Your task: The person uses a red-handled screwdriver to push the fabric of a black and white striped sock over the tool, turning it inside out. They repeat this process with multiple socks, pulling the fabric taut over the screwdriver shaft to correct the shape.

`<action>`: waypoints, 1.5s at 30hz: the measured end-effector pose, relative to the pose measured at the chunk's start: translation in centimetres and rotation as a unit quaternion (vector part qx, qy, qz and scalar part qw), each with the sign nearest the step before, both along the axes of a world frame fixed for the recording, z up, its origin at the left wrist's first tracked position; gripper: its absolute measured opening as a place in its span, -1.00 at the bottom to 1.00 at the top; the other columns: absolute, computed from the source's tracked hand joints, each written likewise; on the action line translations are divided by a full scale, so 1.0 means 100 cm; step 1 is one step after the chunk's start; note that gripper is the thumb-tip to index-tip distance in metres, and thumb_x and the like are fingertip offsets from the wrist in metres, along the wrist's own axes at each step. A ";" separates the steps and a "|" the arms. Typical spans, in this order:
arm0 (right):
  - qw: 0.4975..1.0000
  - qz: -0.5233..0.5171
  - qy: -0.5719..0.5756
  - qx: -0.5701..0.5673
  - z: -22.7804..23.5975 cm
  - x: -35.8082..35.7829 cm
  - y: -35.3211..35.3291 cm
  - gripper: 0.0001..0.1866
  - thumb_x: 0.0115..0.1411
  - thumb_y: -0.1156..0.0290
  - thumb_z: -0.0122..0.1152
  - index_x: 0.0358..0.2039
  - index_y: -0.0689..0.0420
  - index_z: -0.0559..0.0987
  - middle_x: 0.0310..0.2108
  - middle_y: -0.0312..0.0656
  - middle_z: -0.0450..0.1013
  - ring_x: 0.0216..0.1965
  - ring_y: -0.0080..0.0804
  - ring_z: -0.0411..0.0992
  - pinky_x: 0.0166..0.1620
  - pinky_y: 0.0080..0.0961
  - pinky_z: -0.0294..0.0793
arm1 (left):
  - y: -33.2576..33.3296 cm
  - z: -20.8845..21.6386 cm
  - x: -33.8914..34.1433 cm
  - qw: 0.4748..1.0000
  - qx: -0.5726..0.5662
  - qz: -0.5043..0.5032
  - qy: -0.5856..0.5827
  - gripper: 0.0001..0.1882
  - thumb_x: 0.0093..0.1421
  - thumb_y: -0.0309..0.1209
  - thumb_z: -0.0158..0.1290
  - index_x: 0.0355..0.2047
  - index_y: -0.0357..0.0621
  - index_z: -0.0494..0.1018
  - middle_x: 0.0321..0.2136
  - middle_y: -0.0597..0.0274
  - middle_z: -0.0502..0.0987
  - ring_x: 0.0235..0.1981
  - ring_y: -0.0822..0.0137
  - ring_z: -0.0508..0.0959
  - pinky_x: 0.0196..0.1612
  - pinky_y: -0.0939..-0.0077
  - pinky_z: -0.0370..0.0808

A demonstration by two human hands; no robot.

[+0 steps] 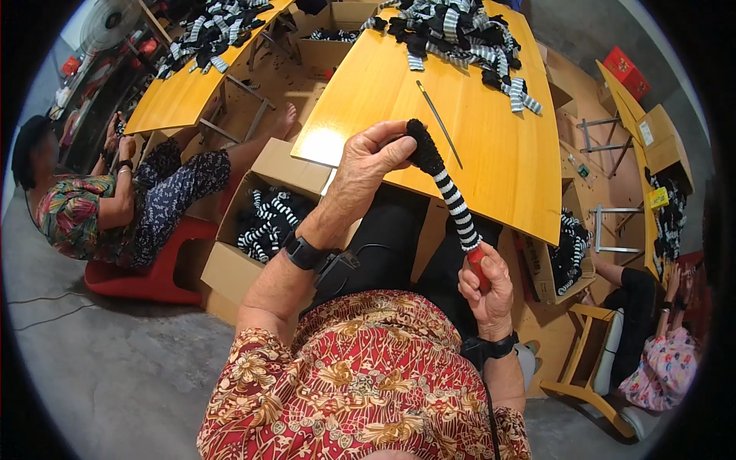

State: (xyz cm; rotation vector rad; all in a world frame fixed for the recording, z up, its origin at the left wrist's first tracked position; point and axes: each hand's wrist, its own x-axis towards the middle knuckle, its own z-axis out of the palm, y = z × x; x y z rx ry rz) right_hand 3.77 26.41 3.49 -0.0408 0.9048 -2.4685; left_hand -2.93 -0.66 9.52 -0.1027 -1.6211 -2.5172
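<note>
Above the near edge of the yellow table [506, 176], a slim black-and-white striped knitted tube [455, 205] with a fuzzy black end stretches between my hands. My left hand [360, 172] pinches that black end between thumb and fingers. Lower and to the right, my right hand [492, 287] is closed round a red handle [478, 268], which meets the tube's lower end. Whether a shaft runs inside the tube is hidden. A thin dark rod [440, 124] with a yellowish tip lies on the tabletop just beyond my hands.
A heap of striped and black knitted pieces [460, 34] covers the table's far end. Open cardboard boxes of similar pieces stand at left [287, 165] and right [543, 268]. One person [92, 207] sits left on a red chair [146, 264]; another [659, 368] sits at right.
</note>
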 end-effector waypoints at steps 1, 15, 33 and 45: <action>1.000 -0.003 0.000 -0.001 0.000 0.001 0.001 -0.63 0.27 0.42 0.09 0.09 0.15 0.45 -0.28 -0.18 0.42 -0.56 -0.59 0.25 -0.62 -0.73 0.23 | 0.000 -0.002 0.000 1.000 0.004 -0.004 0.002 -0.72 0.25 -0.38 0.09 -0.08 -0.26 0.50 -0.27 0.28 0.61 -0.27 0.49 0.58 -0.16 0.60 0.52; 0.999 -0.005 0.014 0.050 -0.005 0.004 0.007 -0.59 0.26 0.39 0.08 0.10 0.25 0.42 -0.33 -0.20 0.42 -0.58 -0.60 0.22 -0.64 -0.73 0.20 | -0.004 0.001 -0.008 0.999 0.015 -0.030 -0.021 -0.71 0.23 -0.23 0.12 -0.23 -0.23 0.55 -0.41 0.35 0.57 -0.35 0.56 0.53 -0.17 0.65 0.46; 0.999 0.001 -0.036 0.012 -0.010 0.008 0.009 -0.61 0.27 0.31 0.09 0.08 0.17 0.44 -0.60 -0.26 0.29 -0.67 -0.61 0.15 -0.66 -0.71 0.14 | 0.002 0.002 -0.013 0.999 -0.017 -0.042 -0.016 -0.80 0.22 -0.38 0.13 -0.23 -0.25 0.55 -0.36 0.29 0.61 -0.31 0.52 0.57 -0.14 0.62 0.49; 0.999 -0.007 -0.044 0.012 -0.009 0.006 0.007 -0.61 0.26 0.31 0.09 0.07 0.16 0.43 -0.59 -0.25 0.28 -0.67 -0.59 0.16 -0.64 -0.70 0.15 | -0.002 -0.010 -0.017 0.984 -0.131 -0.119 -0.034 -0.83 0.14 -0.42 0.21 -0.32 -0.27 0.56 -0.44 0.32 0.56 -0.38 0.52 0.50 -0.21 0.64 0.45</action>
